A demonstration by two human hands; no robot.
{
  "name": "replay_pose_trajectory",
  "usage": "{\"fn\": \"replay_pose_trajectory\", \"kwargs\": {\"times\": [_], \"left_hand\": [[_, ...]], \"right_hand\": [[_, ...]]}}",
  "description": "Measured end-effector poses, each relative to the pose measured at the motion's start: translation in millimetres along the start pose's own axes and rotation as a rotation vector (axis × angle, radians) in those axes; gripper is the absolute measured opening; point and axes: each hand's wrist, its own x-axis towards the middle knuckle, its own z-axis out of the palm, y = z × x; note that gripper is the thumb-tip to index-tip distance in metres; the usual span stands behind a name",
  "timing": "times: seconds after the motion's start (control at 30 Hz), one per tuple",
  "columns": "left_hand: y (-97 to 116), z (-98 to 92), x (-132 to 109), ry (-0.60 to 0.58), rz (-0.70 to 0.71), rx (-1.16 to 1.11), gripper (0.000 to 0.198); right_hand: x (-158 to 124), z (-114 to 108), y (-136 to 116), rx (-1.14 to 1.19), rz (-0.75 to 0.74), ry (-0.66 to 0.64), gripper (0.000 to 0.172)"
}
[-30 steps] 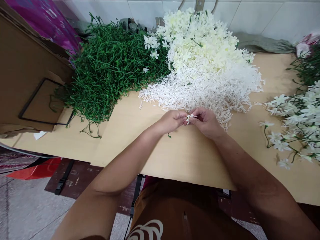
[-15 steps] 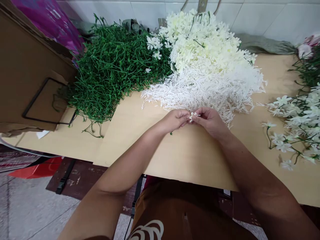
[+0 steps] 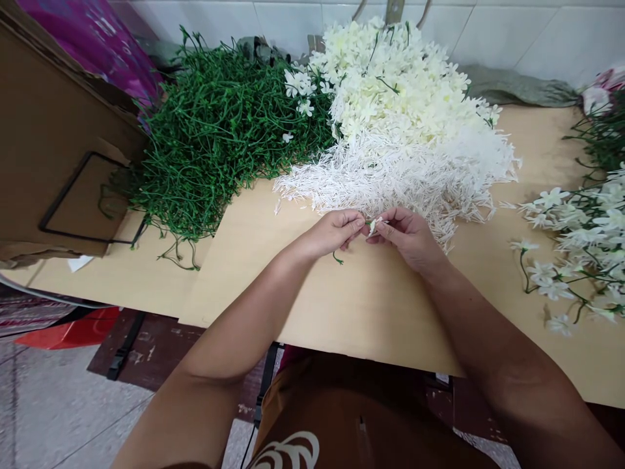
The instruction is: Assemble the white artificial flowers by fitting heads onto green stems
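My left hand [image 3: 340, 230] is closed in a pinch on a green plastic flower stem [image 3: 338, 258], whose curled end hangs below the fingers. My right hand [image 3: 406, 233] pinches a small white artificial flower [image 3: 373, 227] between thumb and fingertips. Flower and stem tip meet in the narrow space between the two hands; whether they are joined I cannot tell. Just beyond the fingers lies a heap of thin white sticks [image 3: 390, 176], with a pile of loose white petal pieces [image 3: 405, 91] behind it.
A tangled mound of green stems [image 3: 239, 124] lies to the left, near a cardboard box [image 3: 58, 143]. Several flowers on stems [image 3: 586, 241] spread over the right side of the tan board [image 3: 351, 306]. A tiled wall [image 3: 517, 32] stands behind.
My left hand has drawn slightly left, away from my right hand. The flower has turned more edge-on, and more of the green stem shows below the left fingers.
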Motion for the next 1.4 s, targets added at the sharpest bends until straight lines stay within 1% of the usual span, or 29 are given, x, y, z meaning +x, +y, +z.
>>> {"fn": "replay_pose_trajectory", "kwargs": {"times": [0.17,0.33,0.47,0.63,0.87,1.03,1.17,1.4], "left_hand": [[-1.8,3.1,0.3,0.043,0.017,0.03,0.022],[-5.1,5.2,0.7,0.064,0.07,0.049,0.023],[-4.1,5.5,0.6,0.102,0.082,0.06,0.024],[-1.5,5.3,0.8,0.13,0.082,0.013,0.027],[-0.2,4.9,-1.0,0.107,0.1,-0.016,0.029],[-0.4,4.4,-1.3,0.074,0.11,0.013,0.031],[-2.2,4.5,-0.5,0.057,0.144,0.026,0.035],[-2.1,4.8,-2.4,0.05,0.154,0.066,0.041]], "right_hand": [[1.2,1.3,1.6,-0.012,-0.02,0.022,0.035],[1.0,2.7,1.7,-0.002,0.006,0.06,0.037],[-0.4,2.6,-0.6,0.04,0.038,0.031,0.035],[-1.4,0.1,-3.0,0.105,0.066,-0.006,0.03],[-1.6,-2.1,-3.6,0.143,0.08,-0.04,0.023],[-0.6,-0.1,-5.2,0.127,0.101,-0.014,0.027],[0.2,0.9,-5.8,0.135,0.119,-0.002,0.03],[-0.7,0.8,-6.0,0.148,0.104,-0.011,0.028]]}}
